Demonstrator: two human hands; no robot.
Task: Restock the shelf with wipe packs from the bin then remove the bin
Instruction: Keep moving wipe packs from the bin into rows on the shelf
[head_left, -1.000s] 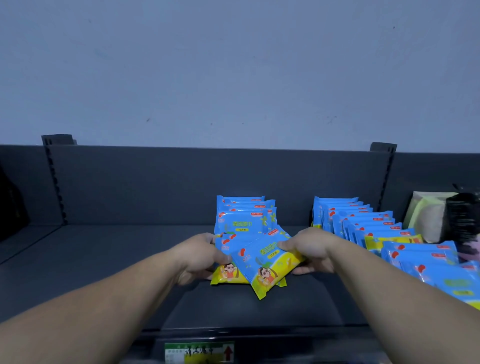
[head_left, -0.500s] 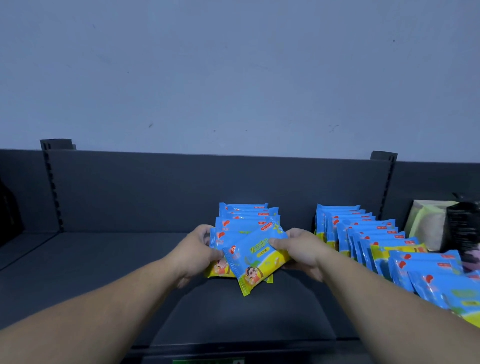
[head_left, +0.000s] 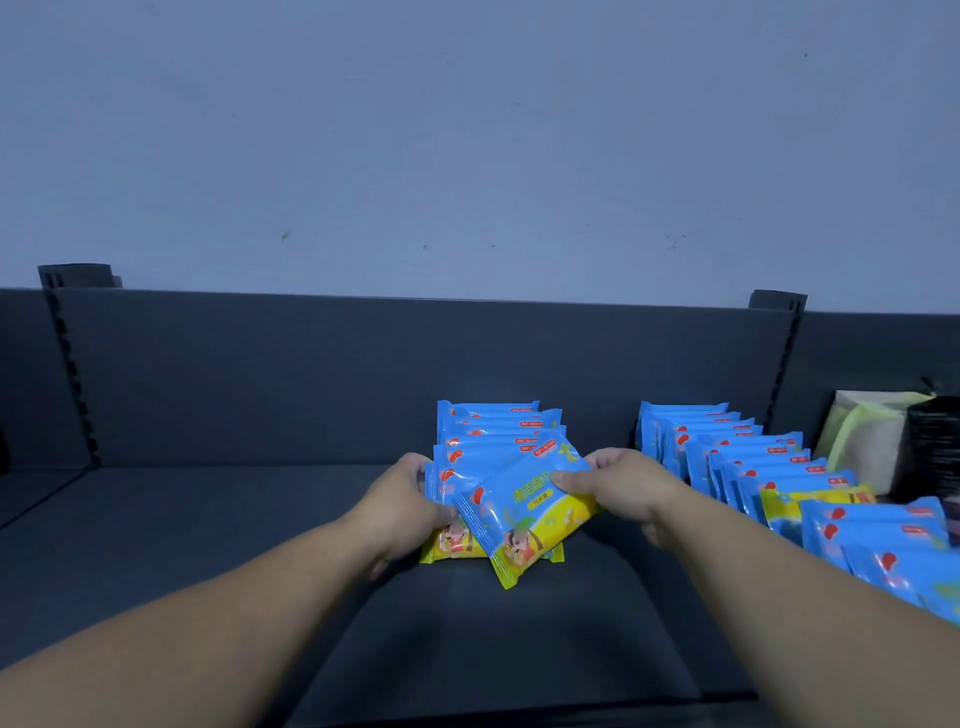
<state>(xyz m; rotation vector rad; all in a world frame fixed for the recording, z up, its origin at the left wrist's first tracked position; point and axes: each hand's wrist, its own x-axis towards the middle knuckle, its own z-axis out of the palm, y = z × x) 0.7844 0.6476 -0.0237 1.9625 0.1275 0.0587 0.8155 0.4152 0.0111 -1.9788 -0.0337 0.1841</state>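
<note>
1. Placement is the step in hand: we are seating wipe packs at the front of the middle row (head_left: 493, 434) on the shelf (head_left: 208, 545).
2. Our left hand (head_left: 408, 501) grips the left edge of that row's front packs, fingers curled round them.
3. Our right hand (head_left: 618, 486) pinches the right edge of the skewed pack (head_left: 522, 512), thumb on its face. This pack lies crooked across the front of the row, one corner pointing toward us.
4. The right row (head_left: 727, 452) stands apart, with bare shelf between.
5. We judge that the next move calls for turning the skewed pack square with its row, then releasing both hands.
6. The bin is not in view, so we cannot tell how many packs remain.
</note>
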